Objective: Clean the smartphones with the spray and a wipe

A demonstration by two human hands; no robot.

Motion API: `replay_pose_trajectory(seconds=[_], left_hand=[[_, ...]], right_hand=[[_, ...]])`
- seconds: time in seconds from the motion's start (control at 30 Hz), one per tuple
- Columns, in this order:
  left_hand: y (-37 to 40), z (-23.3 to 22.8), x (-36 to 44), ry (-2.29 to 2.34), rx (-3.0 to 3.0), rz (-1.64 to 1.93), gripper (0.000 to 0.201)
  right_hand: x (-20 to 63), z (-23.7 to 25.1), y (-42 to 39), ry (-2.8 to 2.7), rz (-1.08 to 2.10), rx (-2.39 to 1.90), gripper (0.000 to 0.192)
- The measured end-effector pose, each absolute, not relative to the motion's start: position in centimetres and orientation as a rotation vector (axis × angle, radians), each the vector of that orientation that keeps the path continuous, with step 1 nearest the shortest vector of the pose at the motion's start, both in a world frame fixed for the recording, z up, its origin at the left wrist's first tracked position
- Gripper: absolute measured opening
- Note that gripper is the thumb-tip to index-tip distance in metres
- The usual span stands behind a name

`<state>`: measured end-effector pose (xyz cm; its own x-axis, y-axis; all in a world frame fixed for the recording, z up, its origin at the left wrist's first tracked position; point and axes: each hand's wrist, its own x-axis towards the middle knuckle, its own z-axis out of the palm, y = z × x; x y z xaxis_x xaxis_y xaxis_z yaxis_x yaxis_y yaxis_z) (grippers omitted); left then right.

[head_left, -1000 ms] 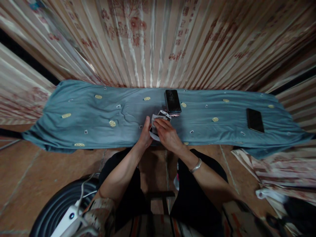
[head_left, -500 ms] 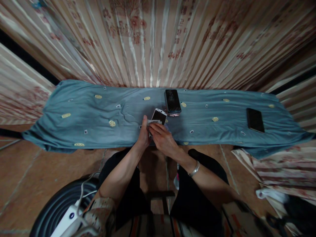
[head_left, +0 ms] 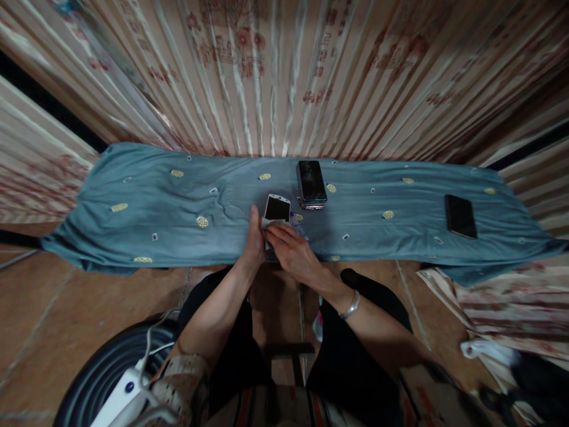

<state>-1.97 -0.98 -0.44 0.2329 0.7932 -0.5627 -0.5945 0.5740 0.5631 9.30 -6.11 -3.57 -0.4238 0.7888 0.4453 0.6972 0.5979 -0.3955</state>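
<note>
A white smartphone (head_left: 278, 208) with a dark screen sits between my hands, above the near edge of the blue cloth. My left hand (head_left: 255, 240) grips its lower left side, thumb pointing up along the edge. Pressed over the phone's lower part is a pale, thin wipe (head_left: 269, 225), under the fingers of my right hand (head_left: 291, 248). The right fingers are held together and bent on the wipe, hiding the bottom of the phone. Just beyond lies a stack of phones (head_left: 312, 182), a black one on top.
A blue patterned cloth (head_left: 240, 196) covers the long table. Another dark phone (head_left: 460, 216) lies at the right. A small bluish packet (head_left: 300, 228) is partly hidden by my right hand. Curtains (head_left: 267, 89) hang behind. A white power strip (head_left: 119, 398) rests on a black ribbed round object (head_left: 84, 367) at lower left.
The white phone has shifted slightly left and turned more upright. My right hand, with the wipe, has moved a little across its lower screen, and the bluish packet shows more.
</note>
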Motion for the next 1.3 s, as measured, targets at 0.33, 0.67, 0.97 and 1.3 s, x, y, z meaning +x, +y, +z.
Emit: replay_pose_trajectory(seconds=[0.33,0.67,0.97,1.3], left_hand=[[0.2,-0.7,-2.5,0.897,0.233,1.054,0.070],[0.8,-2.0,-3.3,0.829,0.310,1.103,0.068],[0.2,-1.6,-2.3,0.815,0.292,1.047,0.066],[-0.8,-1.9,-1.7,0.869,0.317,1.047,0.051]], right_hand=[[9.9,-3.5,-6.0,-2.209,0.194,-1.195,0.043],[11.3,-4.2,-4.9,-2.103,0.224,-1.216,0.042],[13.1,-4.8,-3.5,-1.961,0.290,-1.284,0.039],[15.5,-5.7,-0.9,-1.720,0.241,-1.358,0.035]])
